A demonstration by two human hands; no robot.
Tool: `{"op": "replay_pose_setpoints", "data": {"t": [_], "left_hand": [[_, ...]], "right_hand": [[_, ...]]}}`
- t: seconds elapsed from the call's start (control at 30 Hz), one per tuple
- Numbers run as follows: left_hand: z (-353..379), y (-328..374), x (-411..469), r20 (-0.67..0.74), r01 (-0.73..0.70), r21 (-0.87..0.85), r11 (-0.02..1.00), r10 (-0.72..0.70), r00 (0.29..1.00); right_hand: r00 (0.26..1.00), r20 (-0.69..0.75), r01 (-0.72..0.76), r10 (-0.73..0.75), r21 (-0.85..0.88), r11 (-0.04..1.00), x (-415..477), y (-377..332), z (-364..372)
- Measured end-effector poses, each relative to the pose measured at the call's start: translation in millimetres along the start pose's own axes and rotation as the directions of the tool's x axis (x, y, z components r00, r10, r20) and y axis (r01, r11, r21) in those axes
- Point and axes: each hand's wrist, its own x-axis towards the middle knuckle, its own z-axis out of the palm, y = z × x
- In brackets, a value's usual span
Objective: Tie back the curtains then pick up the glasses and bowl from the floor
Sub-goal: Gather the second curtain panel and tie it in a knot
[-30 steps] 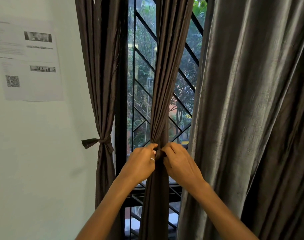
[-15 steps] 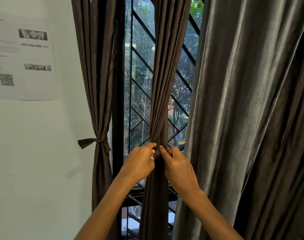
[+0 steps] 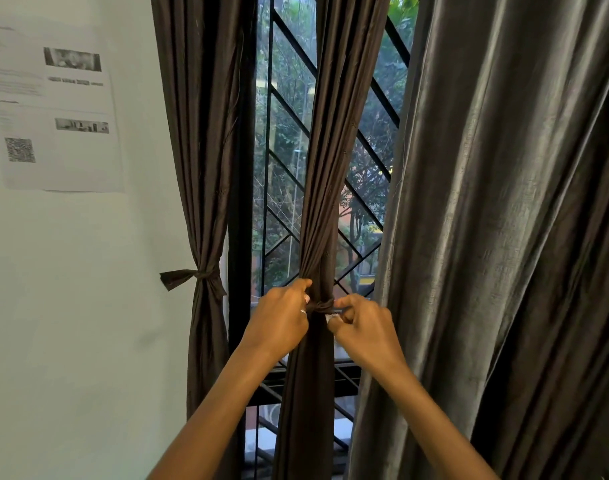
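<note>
Window grille (image 3: 268,116) (behind middle curtain (image 3: 330,168))

Narrow dark brown gathered curtain (image 3: 325,209) hangs centre, in front of the black metal window grille (image 3: 282,109). My left hand (image 3: 278,320) is on its left, my right hand (image 3: 365,330) on its right, both at the dark fabric tie band (image 3: 322,305) around it. Tied dark brown curtain (image 3: 206,168) to the left; white printed paper sheet (image 3: 53,109) on the wall further left; wide grey curtain (image 3: 486,237) to the right.

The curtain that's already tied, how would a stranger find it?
Start at the window with the black grille. At its left edge, beside the wall with the printed sheet, hangs a dark curtain. Only it has a finished knot with a tail; the middle curtain is held by the left hand and right hand, and the grey curtain hangs loose.
</note>
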Motion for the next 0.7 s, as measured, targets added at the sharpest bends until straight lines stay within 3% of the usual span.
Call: {"op": "replay_pose_setpoints", "data": {"t": [0.13,0.43,0.7], "left_hand": [[2.7,2.1,-1.3,-0.044,-0.034,0.053,0.998,0.036,0.998],[-2.4,0.8,-7.8,-0.285,-0.163,0.195,0.967,0.215,0.934],[-5.0,-9.9,-16.1,-0.316,-0.171,0.221,0.96,0.236,0.919]], "right_hand": [[0.996,0.087,-0.007,0.01,-0.033,0.999,3.9,-2.6,-9.3],[0.996,-0.026,0.08,-0.087,-0.214,0.974,8.8,-6.6,-9.9],[0.987,-0.073,0.113,-0.143,-0.314,0.943,9.5,-5.3,-8.6]]}}
